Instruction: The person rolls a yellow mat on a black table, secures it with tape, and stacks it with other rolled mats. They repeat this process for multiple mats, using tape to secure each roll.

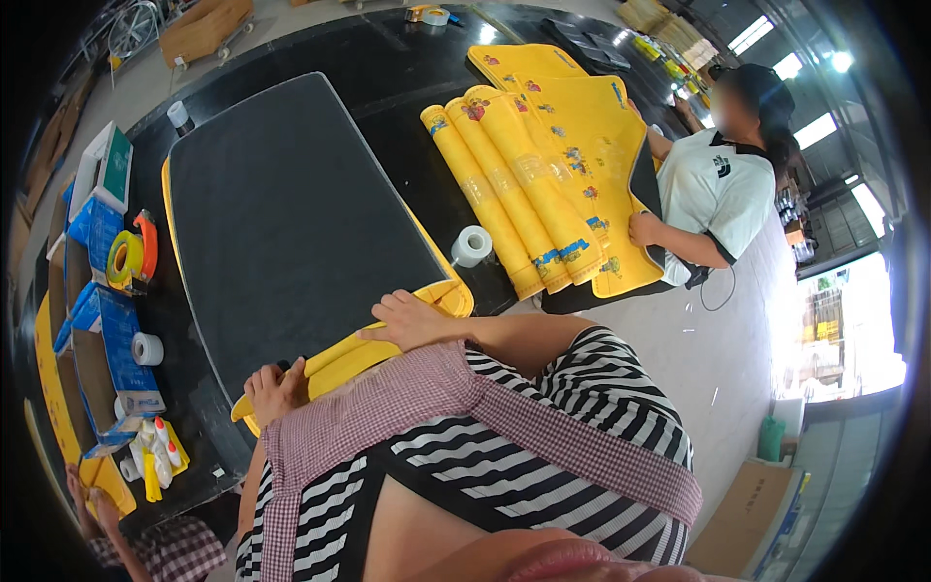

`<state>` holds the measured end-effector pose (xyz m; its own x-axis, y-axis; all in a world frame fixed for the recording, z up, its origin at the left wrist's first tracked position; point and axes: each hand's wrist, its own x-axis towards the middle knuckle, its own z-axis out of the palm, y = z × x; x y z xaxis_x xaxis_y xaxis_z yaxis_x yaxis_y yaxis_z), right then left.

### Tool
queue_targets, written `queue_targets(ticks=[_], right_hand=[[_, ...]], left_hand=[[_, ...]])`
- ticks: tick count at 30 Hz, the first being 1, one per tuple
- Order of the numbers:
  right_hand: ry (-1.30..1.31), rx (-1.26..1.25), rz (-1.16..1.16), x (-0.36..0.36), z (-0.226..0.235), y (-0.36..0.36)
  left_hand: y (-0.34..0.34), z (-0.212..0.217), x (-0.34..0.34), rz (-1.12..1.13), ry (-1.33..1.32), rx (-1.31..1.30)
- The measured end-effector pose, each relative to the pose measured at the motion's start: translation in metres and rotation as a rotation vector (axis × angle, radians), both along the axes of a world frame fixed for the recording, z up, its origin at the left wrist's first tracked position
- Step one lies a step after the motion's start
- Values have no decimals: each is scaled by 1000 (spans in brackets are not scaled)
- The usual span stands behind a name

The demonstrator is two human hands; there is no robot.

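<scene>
A large yellow mat (291, 194) lies with its dark grey backing up on the black table, and its near edge is turned over into a yellow roll. My left hand (276, 390) grips the left end of that roll, fingers curled over it. Further right along the same roll, my right hand (412, 322) holds it with the fingers over the top and the thumb stretched to the left. What lies under my palms is hidden. Beside the mat's right corner stands a roll of white tape (472, 246).
Several rolled yellow mats (514, 184) lie to the right, beside flat ones (572, 126) handled by a co-worker (718, 184). On the left are blue boxes (121, 330), a tape dispenser (145, 247), a white tape roll (147, 349) and white bottles (155, 451). Another person's hands (92, 504) show lower left.
</scene>
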<state>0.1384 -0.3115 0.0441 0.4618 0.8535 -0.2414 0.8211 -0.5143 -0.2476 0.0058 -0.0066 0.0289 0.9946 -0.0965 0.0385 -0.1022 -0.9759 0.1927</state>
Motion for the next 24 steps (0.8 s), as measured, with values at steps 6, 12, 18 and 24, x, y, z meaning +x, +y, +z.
queue_targets(ticks=[6, 12, 18, 24], right_hand=[[165, -135, -119, 0, 26, 13], [120, 73, -203, 1, -7, 11], [110, 138, -404, 13, -15, 9], [-1, 74, -531, 24, -8, 0]], left_hand=[[-1, 2, 14, 58, 86, -12], [9, -19, 24, 328, 96, -329], [20, -13, 25, 273, 34, -249], [22, -4, 28, 340, 62, -98]])
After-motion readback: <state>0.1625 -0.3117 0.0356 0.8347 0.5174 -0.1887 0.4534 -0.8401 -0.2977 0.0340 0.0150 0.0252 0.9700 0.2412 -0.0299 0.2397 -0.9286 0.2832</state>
